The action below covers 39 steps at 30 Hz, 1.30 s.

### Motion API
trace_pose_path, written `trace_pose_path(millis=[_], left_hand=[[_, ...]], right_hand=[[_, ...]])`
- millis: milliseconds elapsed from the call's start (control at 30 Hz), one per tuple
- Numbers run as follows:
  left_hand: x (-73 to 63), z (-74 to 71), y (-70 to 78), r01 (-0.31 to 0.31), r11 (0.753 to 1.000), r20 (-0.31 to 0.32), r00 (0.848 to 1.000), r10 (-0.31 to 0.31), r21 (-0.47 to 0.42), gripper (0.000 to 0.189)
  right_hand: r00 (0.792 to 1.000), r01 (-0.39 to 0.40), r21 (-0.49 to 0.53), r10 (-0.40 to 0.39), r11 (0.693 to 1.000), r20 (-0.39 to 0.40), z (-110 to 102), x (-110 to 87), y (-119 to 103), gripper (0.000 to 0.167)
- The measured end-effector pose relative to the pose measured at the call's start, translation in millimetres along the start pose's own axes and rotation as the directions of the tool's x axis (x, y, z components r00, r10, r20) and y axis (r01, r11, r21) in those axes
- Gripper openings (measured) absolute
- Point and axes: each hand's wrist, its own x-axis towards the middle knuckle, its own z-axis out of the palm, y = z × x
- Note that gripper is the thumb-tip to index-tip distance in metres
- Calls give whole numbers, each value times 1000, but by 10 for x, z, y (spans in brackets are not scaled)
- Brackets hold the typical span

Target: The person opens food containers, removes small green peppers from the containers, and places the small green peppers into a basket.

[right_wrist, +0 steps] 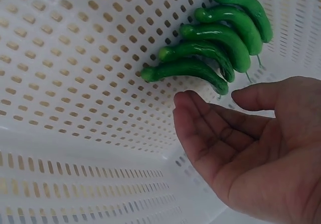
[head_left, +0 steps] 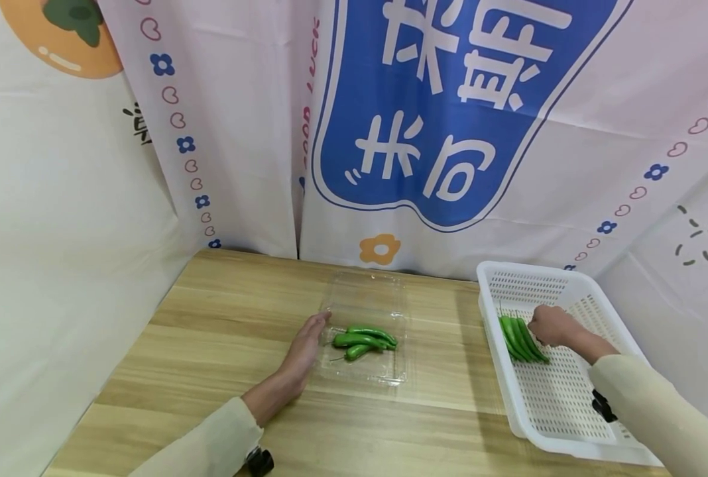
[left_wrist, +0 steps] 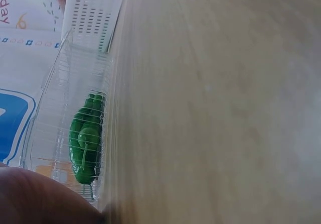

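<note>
A clear plastic clamshell box (head_left: pixel 360 379) lies on the table with its lid (head_left: pixel 366 289) folded back. Inside it are three green chili peppers (head_left: pixel 360 340); their stems point toward my left hand (head_left: pixel 299 358). That hand's extended fingers rest along the box's left side, and the left wrist view catches only part of it at the bottom corner. Over the white basket (head_left: pixel 563 397), my right hand (head_left: pixel 557 326) reaches in with loosely bent fingers and a gap under the thumb (right_wrist: pixel 256 96). Its fingertips are right beside a row of several green chili peppers (right_wrist: pixel 218 35), holding none.
The basket has perforated raised walls and stands at the table's right side. A wood-grain table (head_left: pixel 211 358) spans the front and left. Printed cloth (head_left: pixel 246 132) hangs directly behind the table, with a plain white side panel (head_left: pixel 61 265) on the left.
</note>
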Motion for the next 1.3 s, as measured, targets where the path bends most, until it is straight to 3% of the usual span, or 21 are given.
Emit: trace_pose_path(millis=[167, 467, 667, 800, 1000, 1300], left_hand=[[-2, -1, -1, -3, 1000, 2, 1000, 3, 0, 53], [-4, 3, 1, -6, 1000, 6, 1000, 6, -8, 53], [7, 2, -3, -5, 1000, 5, 1000, 5, -15, 53], [11, 3, -6, -8, 1000, 1, 1000, 8, -14, 53], [9, 1, -1, -7, 1000, 0, 1000, 7, -12, 53], [11, 1, -2, -4, 1000, 0, 1000, 4, -10, 53]], right_hand=[[994, 82, -76, -88, 994, -68, -124, -28, -35, 37], [983, 20, -77, -33, 997, -179, -342, -95, -256, 31], [959, 46, -98, -71, 994, -273, -483, -110, -424, 33], [956, 50, -106, -78, 993, -281, -591, -127, -532, 24], [955, 48, -113, -79, 992, -285, -669, -147, -754, 37], [945, 97, -161, -141, 982, -295, -721, -158, -1089, 40]])
